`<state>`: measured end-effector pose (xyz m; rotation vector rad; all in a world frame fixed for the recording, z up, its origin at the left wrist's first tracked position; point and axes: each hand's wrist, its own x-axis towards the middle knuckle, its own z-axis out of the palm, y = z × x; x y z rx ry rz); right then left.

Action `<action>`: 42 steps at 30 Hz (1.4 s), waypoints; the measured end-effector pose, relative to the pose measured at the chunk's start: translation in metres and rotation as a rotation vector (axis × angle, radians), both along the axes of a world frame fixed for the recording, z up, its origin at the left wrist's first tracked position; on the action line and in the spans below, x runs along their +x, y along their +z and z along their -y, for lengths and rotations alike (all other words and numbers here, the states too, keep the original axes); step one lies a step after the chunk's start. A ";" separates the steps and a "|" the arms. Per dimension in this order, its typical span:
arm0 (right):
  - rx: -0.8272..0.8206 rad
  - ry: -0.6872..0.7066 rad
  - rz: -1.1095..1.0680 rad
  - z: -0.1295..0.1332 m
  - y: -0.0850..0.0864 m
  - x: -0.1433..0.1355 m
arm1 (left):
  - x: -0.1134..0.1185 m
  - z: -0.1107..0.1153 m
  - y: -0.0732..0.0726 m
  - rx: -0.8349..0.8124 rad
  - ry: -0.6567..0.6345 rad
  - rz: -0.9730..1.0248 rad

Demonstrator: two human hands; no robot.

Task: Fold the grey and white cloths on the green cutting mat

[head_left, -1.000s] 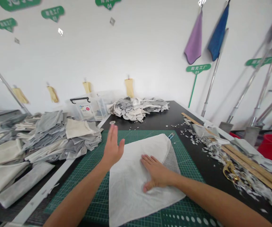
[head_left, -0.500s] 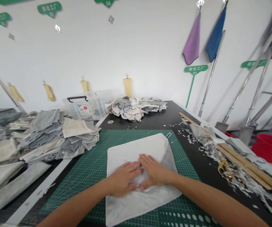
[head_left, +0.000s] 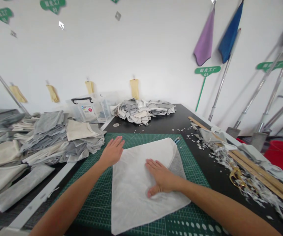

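A white cloth (head_left: 133, 200) with a grey underside showing at its right lies on the green cutting mat (head_left: 87, 186). Pressed flat on its middle, fingers spread, is my right hand (head_left: 162, 178). My left hand (head_left: 112, 151) is at the cloth's upper left corner with its fingers stretched out; whether it touches the cloth or hovers just over it I cannot tell. Past the cloth's upper right corner lies a blue utility knife (head_left: 177, 140), partly covered.
Stacks of grey and cream cloths (head_left: 45, 137) are on the left, near a clear plastic box (head_left: 89, 109). A heap of cloth scraps (head_left: 141, 111) sits at the back. To the right are wooden strips (head_left: 256, 170), gold-handled scissors (head_left: 235, 177) and white shreds (head_left: 220, 154).
My left hand has moved from the cloth's middle, beside my right hand, up and left to the upper left corner. My right hand has stayed flat in place. The camera view has shifted slightly.
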<state>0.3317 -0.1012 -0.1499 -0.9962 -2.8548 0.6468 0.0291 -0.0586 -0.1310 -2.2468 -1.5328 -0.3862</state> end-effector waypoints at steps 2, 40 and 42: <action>0.005 -0.003 -0.001 0.000 -0.001 0.000 | 0.015 0.014 -0.012 -0.134 -0.123 0.016; 0.029 0.000 0.008 0.000 -0.002 0.001 | 0.045 0.080 -0.024 -0.307 -0.417 -0.229; 0.024 0.006 0.006 0.000 -0.001 0.001 | 0.024 0.060 -0.025 -0.274 -0.374 -0.206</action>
